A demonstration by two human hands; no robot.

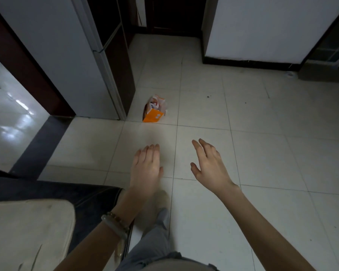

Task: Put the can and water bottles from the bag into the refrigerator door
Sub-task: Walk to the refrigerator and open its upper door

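Note:
An orange and white bag (154,111) stands on the tiled floor, close to the front corner of a tall white refrigerator (67,55) whose doors are closed. What the bag holds is too small to make out. My left hand (146,167) and my right hand (208,163) are stretched out low over the floor, well short of the bag, both palm down with fingers apart and nothing in them. A bracelet circles my left wrist.
A cushioned seat (27,231) with a dark cover fills the lower left. A doorway with a dark frame (27,71) opens on the left of the refrigerator. A white wall with dark skirting (262,36) stands at the back right. My leg in grey trousers (155,241) shows below.

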